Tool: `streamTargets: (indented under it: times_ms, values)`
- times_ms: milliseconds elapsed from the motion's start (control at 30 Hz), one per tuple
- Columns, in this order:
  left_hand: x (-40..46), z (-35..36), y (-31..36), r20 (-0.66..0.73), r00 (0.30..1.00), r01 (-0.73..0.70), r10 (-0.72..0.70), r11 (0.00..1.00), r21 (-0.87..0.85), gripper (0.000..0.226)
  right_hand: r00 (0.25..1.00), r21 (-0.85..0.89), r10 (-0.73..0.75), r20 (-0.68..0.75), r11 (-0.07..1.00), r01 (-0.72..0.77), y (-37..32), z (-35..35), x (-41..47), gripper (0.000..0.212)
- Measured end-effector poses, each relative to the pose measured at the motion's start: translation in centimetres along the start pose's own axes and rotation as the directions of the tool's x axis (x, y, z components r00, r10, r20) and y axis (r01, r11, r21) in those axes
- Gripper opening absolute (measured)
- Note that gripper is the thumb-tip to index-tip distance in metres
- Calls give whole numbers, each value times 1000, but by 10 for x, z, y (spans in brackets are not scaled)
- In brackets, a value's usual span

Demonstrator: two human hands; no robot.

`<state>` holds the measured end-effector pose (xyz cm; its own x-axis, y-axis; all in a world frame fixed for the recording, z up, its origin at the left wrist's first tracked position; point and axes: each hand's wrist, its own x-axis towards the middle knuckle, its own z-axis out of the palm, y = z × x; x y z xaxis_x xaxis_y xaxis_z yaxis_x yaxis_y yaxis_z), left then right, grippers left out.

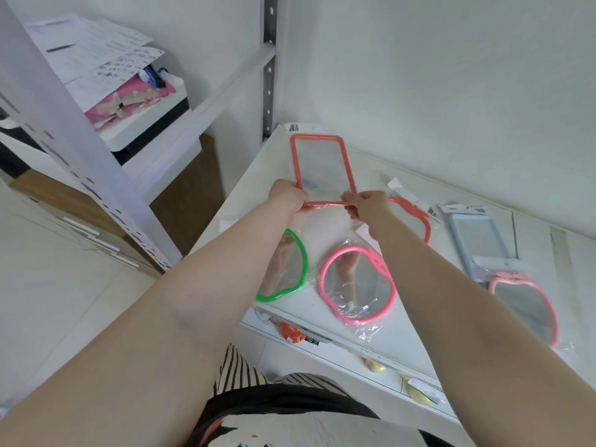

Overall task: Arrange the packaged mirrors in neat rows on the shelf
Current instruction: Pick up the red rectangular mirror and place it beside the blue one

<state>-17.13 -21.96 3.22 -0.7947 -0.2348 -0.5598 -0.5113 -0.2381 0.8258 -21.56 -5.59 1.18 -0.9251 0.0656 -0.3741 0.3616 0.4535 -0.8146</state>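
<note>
Both hands hold one mirror by its near short edge: the left hand [288, 196] has its fingers curled round the near left corner, the right hand [371, 204] pinches the near right corner, thumb and fingers closed on the frame. The piece is an orange rectangular mirror [322, 169] in clear wrap, lying flat or nearly so on the white shelf [403, 185], at the shelf's far left corner close to the wall. Its long axis runs away from the person toward the wall, leaning slightly leftward at the far end; the barcode header of the wrap points to the wall. Nearer the person, under the forearms, lie a green round mirror [290, 269], partly hidden by the left arm, and just beside it a pink round mirror [356, 285] in crinkled wrap, its tab toward the upper right. Behind the right wrist an orange round mirror [416, 217] shows only in part. Further right rests a pale blue rectangular mirror [477, 240], long axis also toward the wall, and overlapping its near end a light pink round mirror [522, 301]. To the left stands a perforated shelf upright [64, 124], beyond it a stack of papers [93, 53].
</note>
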Motion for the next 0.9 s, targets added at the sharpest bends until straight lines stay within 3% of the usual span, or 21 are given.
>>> streamTargets:
  times_ms: [67,300,600,900]
  values:
    - [-4,-9,4,11,999,-30,31,999,-32,33,999,181,31,40,983,-38,-6,-5,-8,17]
    - [-43,-20,5,122,991,-59,60,998,-9,33,992,423,110,67,897,-128,1,-15,-57,16]
    - [-109,-26,-39,232,972,-65,47,995,71,38,972,481,225,-72,861,-164,46,-33,-160,11]
    - [-187,-11,-109,395,915,-16,-78,973,229,40,894,483,367,-257,850,-211,114,-52,-300,13]
